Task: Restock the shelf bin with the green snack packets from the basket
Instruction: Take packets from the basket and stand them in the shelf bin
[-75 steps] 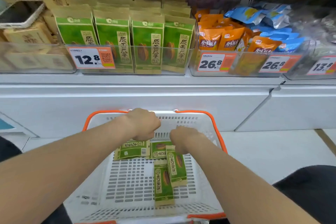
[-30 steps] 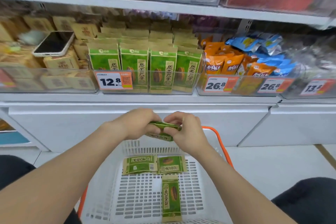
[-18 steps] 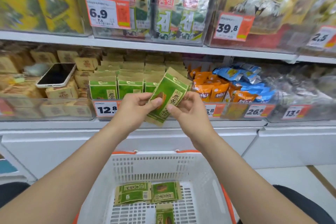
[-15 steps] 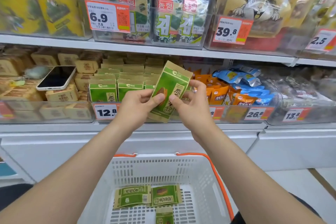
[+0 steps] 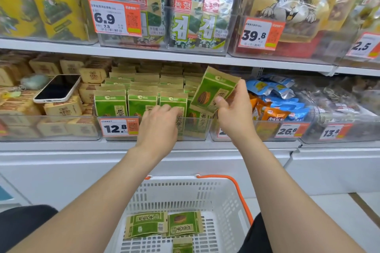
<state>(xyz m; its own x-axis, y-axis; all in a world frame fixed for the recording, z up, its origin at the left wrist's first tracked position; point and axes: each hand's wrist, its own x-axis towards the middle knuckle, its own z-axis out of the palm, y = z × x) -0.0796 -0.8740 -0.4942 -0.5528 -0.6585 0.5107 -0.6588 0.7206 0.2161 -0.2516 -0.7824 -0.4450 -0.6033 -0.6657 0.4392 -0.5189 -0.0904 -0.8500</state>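
Observation:
My right hand (image 5: 234,109) pinches a green snack packet (image 5: 212,89) by its lower corner and holds it tilted above the right end of the clear shelf bin (image 5: 203,129). The bin holds rows of upright green packets (image 5: 111,104) behind a 12.8 price tag (image 5: 119,127). My left hand (image 5: 158,123) reaches over the bin's front wall, its fingers touching the front packets. Below, the white basket (image 5: 218,197) with an orange handle holds three green packets lying flat (image 5: 147,225).
A phone (image 5: 57,88) lies on brown boxes in the bin to the left. Orange and blue snack bags (image 5: 275,104) fill the bin to the right. A shelf with seaweed packs (image 5: 191,18) hangs close above the green packets.
Both hands lifted one packet out of the basket up to the shelf. Since half a second ago my left hand let go of it and moved down to the bin's front packets.

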